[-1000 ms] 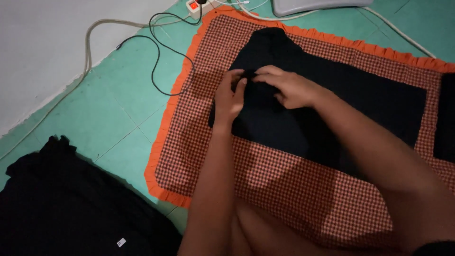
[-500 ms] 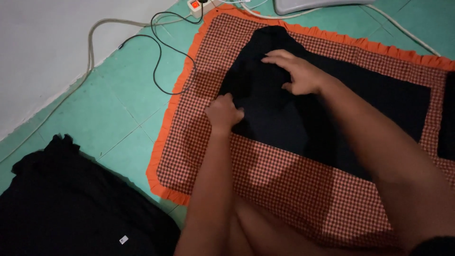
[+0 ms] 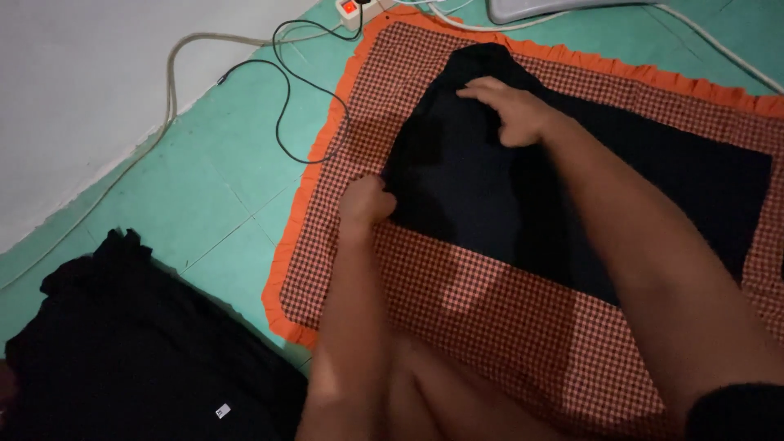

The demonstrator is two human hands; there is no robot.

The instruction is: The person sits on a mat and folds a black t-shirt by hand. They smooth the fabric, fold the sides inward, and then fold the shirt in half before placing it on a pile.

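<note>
Green tiled floor (image 3: 204, 212) beside a pale wall carries an orange-frilled, red-and-black checked cloth mat (image 3: 506, 327), and on that mat lies the black fabric garment (image 3: 490, 188) a seated person is spreading flat. Working it well, by the look of it, means keeping one edge pinned while the other hand draws the cloth taut toward the narrow far end, so folds go out along the weave rather than bunching under the palms. A second heap of crumpled black clothing with a small white tag (image 3: 122, 351) sits on the tiles at lower left, well apart from the mat. The right hand (image 3: 510, 110) lies near the garment's far tip, fingers curled and pressing into the cloth; the left hand (image 3: 367, 202) is clenched on the near left edge, gripping it. Grey and black cables (image 3: 245, 73) loop over the floor to a white power strip with a lit red switch (image 3: 355, 8) at the top. A second ago both hands were bunched together at the garment's middle; they have since parted, the right gone up toward the tip, the left down and out to the edge
</note>
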